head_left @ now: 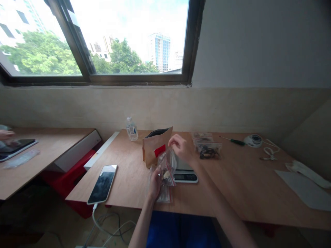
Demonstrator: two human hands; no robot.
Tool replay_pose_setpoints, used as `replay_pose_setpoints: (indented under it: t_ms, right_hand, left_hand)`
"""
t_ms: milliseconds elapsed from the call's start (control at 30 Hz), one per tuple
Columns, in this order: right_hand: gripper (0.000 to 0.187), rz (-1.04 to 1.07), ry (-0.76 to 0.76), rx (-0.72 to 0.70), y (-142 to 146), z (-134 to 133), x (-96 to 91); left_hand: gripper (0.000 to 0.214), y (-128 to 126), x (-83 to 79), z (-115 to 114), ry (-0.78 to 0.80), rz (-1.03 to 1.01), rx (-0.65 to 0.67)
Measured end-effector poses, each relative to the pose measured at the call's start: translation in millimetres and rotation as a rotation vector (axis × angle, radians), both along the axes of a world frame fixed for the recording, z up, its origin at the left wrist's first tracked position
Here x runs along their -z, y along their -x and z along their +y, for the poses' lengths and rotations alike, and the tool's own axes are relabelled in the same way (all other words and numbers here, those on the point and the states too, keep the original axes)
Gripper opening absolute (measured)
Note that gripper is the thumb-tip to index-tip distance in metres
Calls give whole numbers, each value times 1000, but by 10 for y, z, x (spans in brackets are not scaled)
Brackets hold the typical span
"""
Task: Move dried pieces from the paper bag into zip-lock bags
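My left hand (155, 181) grips a clear zip bag (169, 168) with red edging, over the front of the table. Small pale and dark pieces show through its plastic, too blurred to name. Just above the bag's top edge is my right hand (180, 146), its fingers bent and closed; whatever they pinch is hidden. Under and beyond my right wrist lies a flat digital scale (185, 177) with a dark display. Behind the bag stands an open brown paper bag (152, 151) with a red label. More clear plastic (164, 196) hangs below my left hand.
At left lies a phone (102, 184) on a white cable, with a water bottle (132, 130) behind. Further right are filled zip bags (209, 151), a screwdriver (237, 141), a white round device (253, 141) and a paper sheet (305, 189). Another person's hand (6, 134) shows far left.
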State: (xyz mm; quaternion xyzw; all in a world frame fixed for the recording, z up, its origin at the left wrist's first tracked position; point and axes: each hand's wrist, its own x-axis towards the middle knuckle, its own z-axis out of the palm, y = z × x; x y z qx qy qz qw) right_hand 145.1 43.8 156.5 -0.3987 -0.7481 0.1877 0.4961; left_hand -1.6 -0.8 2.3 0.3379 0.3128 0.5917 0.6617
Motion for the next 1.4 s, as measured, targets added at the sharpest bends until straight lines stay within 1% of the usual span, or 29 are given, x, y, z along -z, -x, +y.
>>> replay_pose_setpoints:
  t_ms: [100, 133, 167, 200, 267, 367, 400, 500, 633, 733, 867, 967, 1100, 1200, 1267, 1333, 1400]
  right_hand:
    - [16, -36, 365, -62, -94, -79, 236]
    - [15, -32, 451, -88, -112, -94, 316]
    - [14, -43, 504, -111, -122, -106, 388]
    - [13, -72, 522, -124, -123, -116, 449]
    - [11, -166, 493, -114, -103, -133, 528]
    - [9, -258, 476, -122, -48, -154, 564]
    - [8, -263, 484, -145, -33, -159, 565]
    - [17, -249, 492, -227, -26, -165, 569]
    - [21, -247, 484, -288, -71, -166, 583]
    - [25, -213, 524, -314, -89, -177, 584]
    - [29, -120, 594, -322, -78, -191, 597]
    - [26, -80, 626, -326, -75, -178, 625]
    - [23, 28, 607, -307, -104, -137, 641]
    - [26, 112, 587, -269, -159, -139, 567]
    - [28, 134, 603, -281, -212, -162, 474]
    - [30, 116, 607, -305, -275, -189, 368]
    - [32, 58, 578, -303, -348, -207, 263]
  left_hand:
    - [44, 22, 51, -12, 14, -103, 77]
    - [47, 28, 62, -15, 6, -110, 81]
    - [50, 32, 65, -18, -7, -99, 82]
    - [52, 33, 61, -22, -18, -77, 88]
    - [54, 27, 32, -31, -32, -36, 108]
    - [52, 7, -24, -42, -56, -10, 85]
    - [52, 1, -37, -43, -68, -6, 65]
    - [48, -13, -46, -33, -94, 32, -1]
    - [34, -10, 1, -4, -116, 128, -83]
    - [26, 0, 21, 5, -138, 179, -105]
    - [25, 7, -22, -19, -156, 222, -108]
    - [24, 8, -53, -34, -164, 251, -107]
    - [19, 7, -26, -19, -133, 212, -91]
    - [19, 0, 4, -6, -90, 158, -69]
    - [20, -6, 8, -8, -61, 119, -35]
    - [22, -10, 1, -14, -32, 72, -2]
    - [22, -11, -10, -20, -8, 23, 10]
